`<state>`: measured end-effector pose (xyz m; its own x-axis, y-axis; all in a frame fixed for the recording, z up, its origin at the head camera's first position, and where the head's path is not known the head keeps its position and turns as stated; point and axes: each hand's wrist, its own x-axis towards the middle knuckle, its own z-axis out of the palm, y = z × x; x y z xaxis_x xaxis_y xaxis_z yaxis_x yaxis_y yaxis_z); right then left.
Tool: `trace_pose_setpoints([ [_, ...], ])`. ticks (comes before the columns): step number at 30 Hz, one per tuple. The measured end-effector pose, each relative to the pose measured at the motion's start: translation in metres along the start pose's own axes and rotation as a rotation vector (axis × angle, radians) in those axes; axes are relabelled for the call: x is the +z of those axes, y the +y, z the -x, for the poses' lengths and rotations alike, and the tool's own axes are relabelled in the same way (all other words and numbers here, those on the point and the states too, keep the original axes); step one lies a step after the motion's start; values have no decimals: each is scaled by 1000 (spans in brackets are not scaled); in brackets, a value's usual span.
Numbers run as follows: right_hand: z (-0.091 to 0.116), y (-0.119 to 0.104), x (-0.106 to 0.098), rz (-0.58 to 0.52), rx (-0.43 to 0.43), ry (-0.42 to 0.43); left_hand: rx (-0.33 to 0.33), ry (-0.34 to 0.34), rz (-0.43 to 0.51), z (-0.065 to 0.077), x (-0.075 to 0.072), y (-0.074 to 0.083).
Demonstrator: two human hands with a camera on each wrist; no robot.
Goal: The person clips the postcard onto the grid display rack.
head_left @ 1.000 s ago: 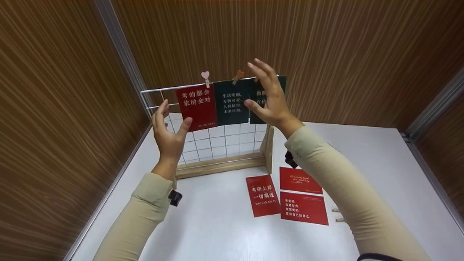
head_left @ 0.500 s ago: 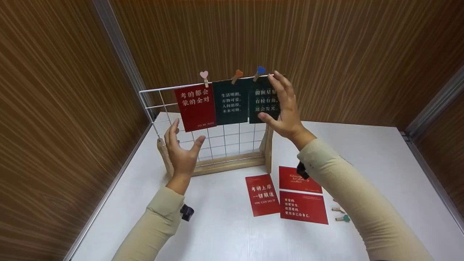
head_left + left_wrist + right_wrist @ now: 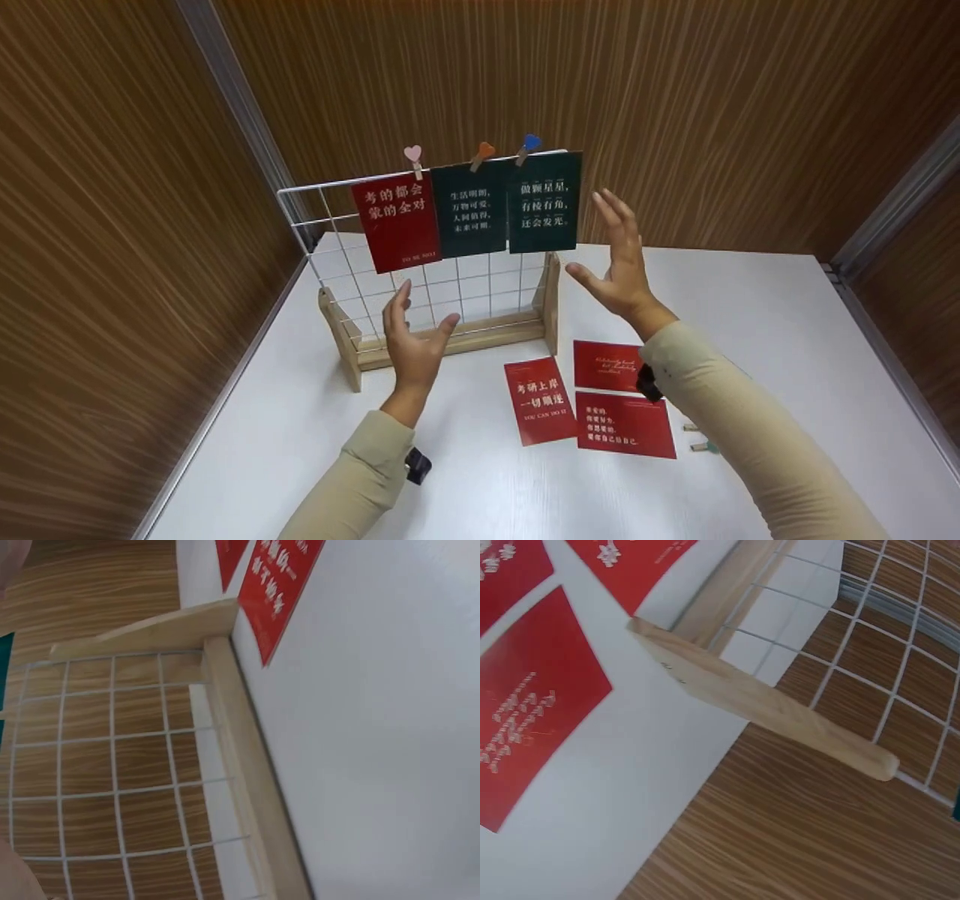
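Count three pegged cards [image 3: 470, 244] on rack [image 3: 499, 334], three loose cards [image 3: 541, 427] on tabletop [image 3: 495, 495] remaining; left hand [image 3: 415, 356], right hand [image 3: 624, 283] apart, empty.

Brown wood-grain walls [image 3: 712, 112] behind white tabletop [image 3: 765, 311]; grey strips [image 3: 238, 90] along corners.

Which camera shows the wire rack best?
The head view: it shows the wire rack end to end, though hanging cards and the left hand hide parts. The left wrist view shows only some grid and wood; the right wrist view, one wooden end and some grid.
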<state>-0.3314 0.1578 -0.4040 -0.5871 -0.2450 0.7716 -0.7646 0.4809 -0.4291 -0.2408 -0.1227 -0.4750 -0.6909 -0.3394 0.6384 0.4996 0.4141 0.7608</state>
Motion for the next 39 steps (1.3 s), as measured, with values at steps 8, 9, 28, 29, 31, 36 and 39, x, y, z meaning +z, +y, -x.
trace_pose_setpoints([
  [8, 33, 21, -11, 30, 96, -38, -40, -55, 10, 27, 20, -10],
  [9, 37, 23, -12, 31, 106, -44, -51, -63, 8, 30, 23, -11],
  [28, 116, 71, -41, 77, 275, -100, -249, -231, -131, 78, 57, -28],
  [29, 120, 72, -43, 77, 285, -100, -257, -236, -135, 79, 59, -29],
  [31, 126, 76, -47, 77, 304, -99, -274, -251, -145, 82, 62, -31],
  [36, 143, 82, -58, 88, 373, -104, -303, -305, -159, 88, 68, -35],
  [39, 154, 84, -65, 91, 429, -113, -311, -327, -169, 92, 71, -37],
])
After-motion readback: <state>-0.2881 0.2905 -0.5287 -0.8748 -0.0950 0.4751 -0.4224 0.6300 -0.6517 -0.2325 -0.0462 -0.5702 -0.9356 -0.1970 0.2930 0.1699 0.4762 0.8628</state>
